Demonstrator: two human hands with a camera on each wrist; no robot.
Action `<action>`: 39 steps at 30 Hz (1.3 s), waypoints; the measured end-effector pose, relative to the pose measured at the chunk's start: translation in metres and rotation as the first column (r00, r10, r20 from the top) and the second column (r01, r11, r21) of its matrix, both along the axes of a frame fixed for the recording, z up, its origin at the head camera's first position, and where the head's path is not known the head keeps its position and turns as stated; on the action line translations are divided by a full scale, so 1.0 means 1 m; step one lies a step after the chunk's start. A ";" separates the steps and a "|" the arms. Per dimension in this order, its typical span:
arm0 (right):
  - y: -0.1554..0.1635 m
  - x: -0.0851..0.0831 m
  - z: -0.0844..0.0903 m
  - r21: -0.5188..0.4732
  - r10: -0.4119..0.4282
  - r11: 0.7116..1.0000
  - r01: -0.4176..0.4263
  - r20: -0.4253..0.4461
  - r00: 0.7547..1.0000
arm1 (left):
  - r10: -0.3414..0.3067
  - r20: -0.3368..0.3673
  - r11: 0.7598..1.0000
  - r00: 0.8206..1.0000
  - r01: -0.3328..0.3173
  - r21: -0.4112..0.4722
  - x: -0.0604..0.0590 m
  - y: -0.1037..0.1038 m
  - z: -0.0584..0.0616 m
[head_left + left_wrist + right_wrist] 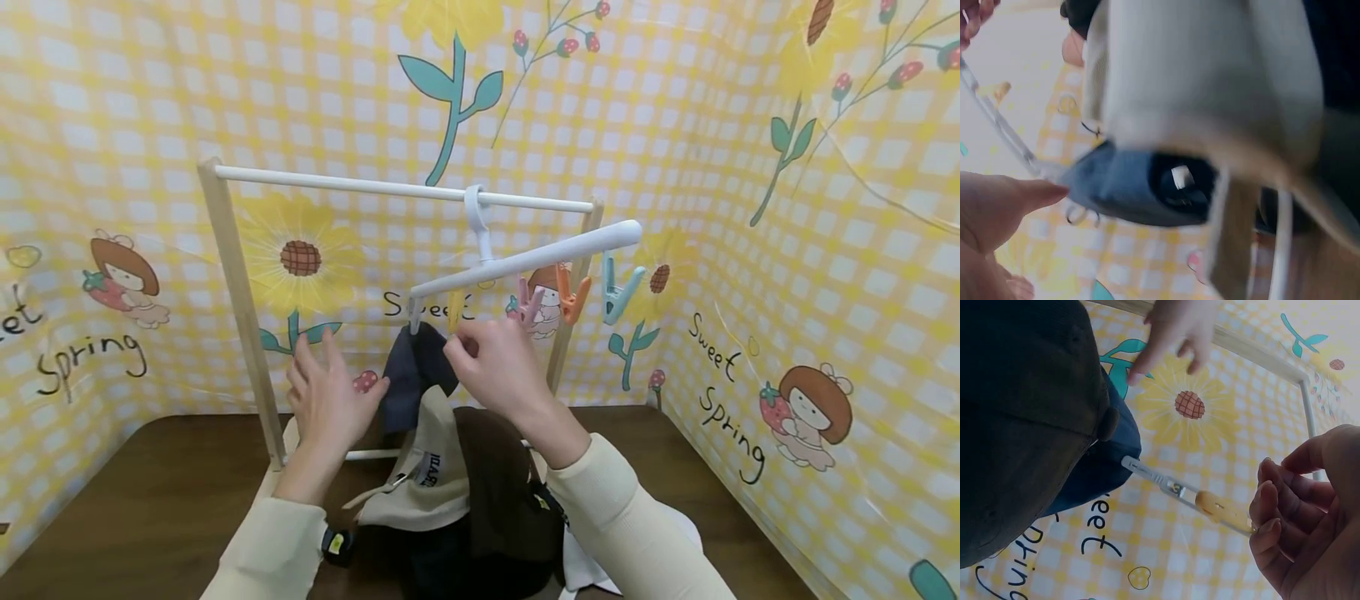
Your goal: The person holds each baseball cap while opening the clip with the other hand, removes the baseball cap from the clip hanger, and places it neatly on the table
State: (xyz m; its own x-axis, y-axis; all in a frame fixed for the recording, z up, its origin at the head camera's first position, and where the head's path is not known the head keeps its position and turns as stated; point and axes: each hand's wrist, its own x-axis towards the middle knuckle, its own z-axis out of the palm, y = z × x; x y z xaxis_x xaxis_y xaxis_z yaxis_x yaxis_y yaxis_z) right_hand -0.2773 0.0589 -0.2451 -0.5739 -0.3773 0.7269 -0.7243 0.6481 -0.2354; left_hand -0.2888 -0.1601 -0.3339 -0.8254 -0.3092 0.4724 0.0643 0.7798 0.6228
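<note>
A navy cap [401,375] hangs from the grey clip [415,312] at the near end of a white clip hanger [525,257]. My left hand [330,400] is just left of it with fingers spread; in the left wrist view the thumb [1041,192] overlaps the cap's clipped edge. My right hand [498,371] is beside the yellow clip [1213,505], fingers loosely curled with nothing visible between them. Below the hands are a beige cap [442,492] with dark lettering and a dark brown cap [495,475].
The hanger hooks over the white rod [337,182] of a wooden-post rack [236,308]. Pink [529,302], orange [573,296] and light blue [621,287] clips hang along it. White cloth [585,567] lies on the brown table [172,500] under my right forearm. Patterned cloth walls surround the table.
</note>
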 end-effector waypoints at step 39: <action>-0.109 -0.047 -0.001 0.070 -0.248 0.969 0.238 0.214 0.945 | -0.469 -0.268 0.874 0.841 0.398 -0.280 0.055 0.025 0.006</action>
